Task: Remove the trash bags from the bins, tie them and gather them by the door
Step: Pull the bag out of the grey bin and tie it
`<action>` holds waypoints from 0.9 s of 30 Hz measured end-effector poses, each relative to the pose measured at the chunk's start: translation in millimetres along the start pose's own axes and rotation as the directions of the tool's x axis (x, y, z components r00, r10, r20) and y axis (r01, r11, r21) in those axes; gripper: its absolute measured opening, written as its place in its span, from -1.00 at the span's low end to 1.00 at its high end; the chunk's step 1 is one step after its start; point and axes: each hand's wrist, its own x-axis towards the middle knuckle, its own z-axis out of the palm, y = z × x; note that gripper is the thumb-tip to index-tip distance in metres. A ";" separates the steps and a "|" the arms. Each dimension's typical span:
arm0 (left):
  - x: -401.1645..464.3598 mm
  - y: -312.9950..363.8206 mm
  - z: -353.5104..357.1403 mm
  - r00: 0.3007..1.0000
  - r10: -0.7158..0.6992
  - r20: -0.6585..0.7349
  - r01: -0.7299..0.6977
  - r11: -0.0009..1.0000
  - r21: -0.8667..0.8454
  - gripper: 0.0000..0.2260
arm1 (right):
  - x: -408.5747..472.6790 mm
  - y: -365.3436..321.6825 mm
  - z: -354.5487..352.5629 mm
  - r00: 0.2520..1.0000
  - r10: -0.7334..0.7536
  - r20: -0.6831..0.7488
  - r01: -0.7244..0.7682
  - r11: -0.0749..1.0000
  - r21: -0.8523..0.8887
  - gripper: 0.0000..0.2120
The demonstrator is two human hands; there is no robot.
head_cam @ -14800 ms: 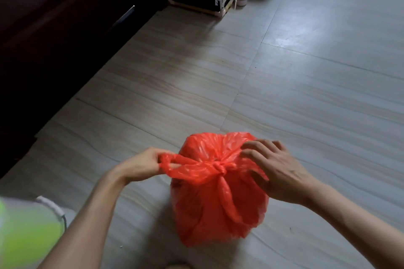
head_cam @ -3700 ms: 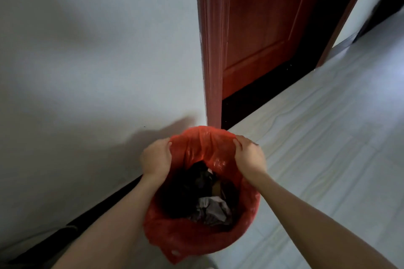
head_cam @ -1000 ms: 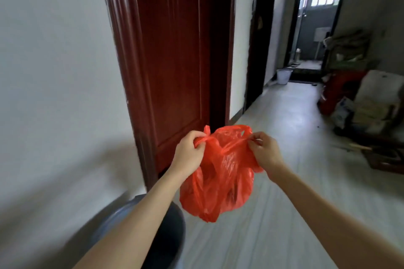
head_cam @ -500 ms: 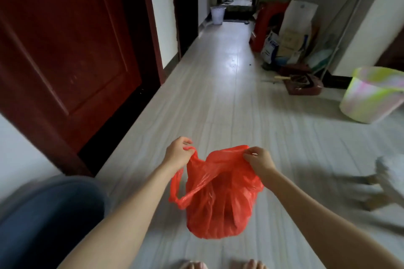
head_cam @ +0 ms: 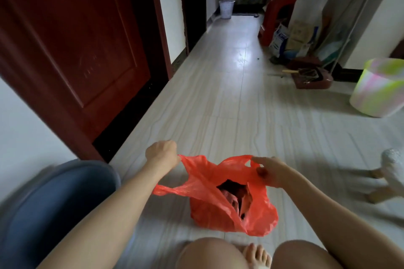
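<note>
bag: red trash bag (head_cam: 220, 207) sits on the floor (head_cam: 229, 116), at 6 o'clock in view, just ahead of the person's knees. Mouth open, dark rubbish visible inside. Not tied yet.
left hand: left hand (head_cam: 161, 155) at 10 o'clock from the bag body, fingers curled tight round the left handle loop, pulling it taut up and left.
right hand: right hand (head_cam: 270, 171) at 1 o'clock from the bag body, fingers loosely bent, thumb and forefinger pinching the right handle edge. Lighter hold than the left, by the look of it.
key relation: the two handles run roughly 9-to-3 across the mouth, bag body hanging below and between both hands. Hands about equally near; the mouth lies straight between them.
next move (my read): bring the handles together over the opening, cross and knot. Right pinch probably needs more plastic first.
bin: grey-blue bin (head_cam: 54, 203) at 8 o'clock, blurred, just beside the left forearm.
door: dark red door (head_cam: 72, 39) at 10–11 o'clock, near the bag.
other: green-pink bucket (head_cam: 380, 87) at 2 o'clock, well apart.
risk: thin film, could tear at the left handle if yanked.
</note>
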 end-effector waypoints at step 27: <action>-14.1 1.7 -25.2 0.948 -0.003 -0.319 -0.095 0.952 -0.291 -0.59 | -56.6 -42.4 5.8 0.795 -0.596 -0.114 0.528 0.773 -0.352 -0.87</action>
